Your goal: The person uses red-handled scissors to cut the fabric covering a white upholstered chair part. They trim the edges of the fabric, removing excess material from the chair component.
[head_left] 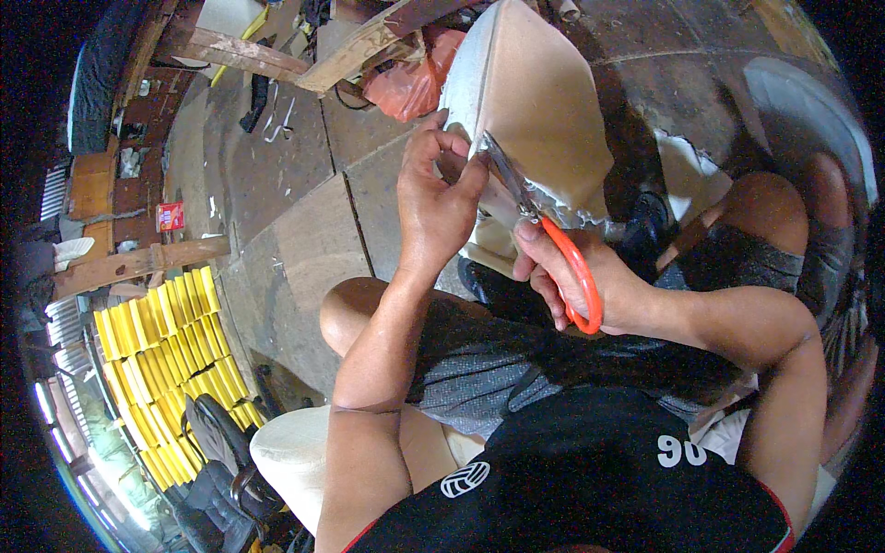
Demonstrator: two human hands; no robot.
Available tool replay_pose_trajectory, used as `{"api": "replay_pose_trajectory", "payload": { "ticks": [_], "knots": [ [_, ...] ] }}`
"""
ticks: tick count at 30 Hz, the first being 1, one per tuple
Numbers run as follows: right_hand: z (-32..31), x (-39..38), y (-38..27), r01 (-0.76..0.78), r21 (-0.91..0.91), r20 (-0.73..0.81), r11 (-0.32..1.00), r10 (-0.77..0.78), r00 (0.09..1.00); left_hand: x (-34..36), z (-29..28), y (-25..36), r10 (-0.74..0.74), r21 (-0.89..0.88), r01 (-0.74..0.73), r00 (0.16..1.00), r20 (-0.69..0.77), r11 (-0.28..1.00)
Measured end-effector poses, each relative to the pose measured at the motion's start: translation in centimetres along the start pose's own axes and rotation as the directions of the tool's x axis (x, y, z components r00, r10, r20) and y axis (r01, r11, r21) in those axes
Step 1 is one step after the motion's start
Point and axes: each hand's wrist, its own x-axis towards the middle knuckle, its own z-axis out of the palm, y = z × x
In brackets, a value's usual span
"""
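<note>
Padded piece (544, 101), upper centre, apparently being trimmed.
Orange-handled scissors (573, 257) are gripped by the right hand (613, 288); the piece's edge is pinched by the left hand (436, 198). Steady tension seems needed.

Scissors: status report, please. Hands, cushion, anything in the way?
Right hand holding orange-handled scissors. Left hand pinching edge of beige cushion. Cushion's near edge frayed. Left thumb close beside blades.
</note>
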Motion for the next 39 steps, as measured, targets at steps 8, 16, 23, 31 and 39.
{"api": "replay_pose_trajectory", "payload": {
  "ticks": [8,16,23,31,39],
  "knots": [
    [0.0,0.1,-0.3,0.018,-0.111,-0.057,0.994,-0.024,0.998,-0.2,0.1,1.5,0.018,0.052,-0.019,1.0,0.021,0.998],
    [0.0,-0.2,-0.5,0.404,-0.278,-0.151,0.872,-0.455,0.878,-0.2,-0.1,0.8,-0.048,0.021,0.049,0.999,-0.009,0.999],
    [-4.1,4.7,-2.2,0.28,-0.805,-0.249,0.523,-0.726,0.641,-0.7,0.3,1.6,0.034,0.136,-0.04,0.999,0.042,0.99],
    [-6.0,6.7,-2.8,0.295,-0.857,-0.19,0.422,-0.792,0.58,-0.7,0.2,0.6,0.069,0.184,-0.069,0.998,0.011,0.98],
    [-5.8,7.5,-3.1,0.356,-0.794,-0.236,0.493,-0.789,0.567,-0.6,-0.1,0.8,0.151,0.353,-0.165,0.986,0.069,0.921]
  ]
}}
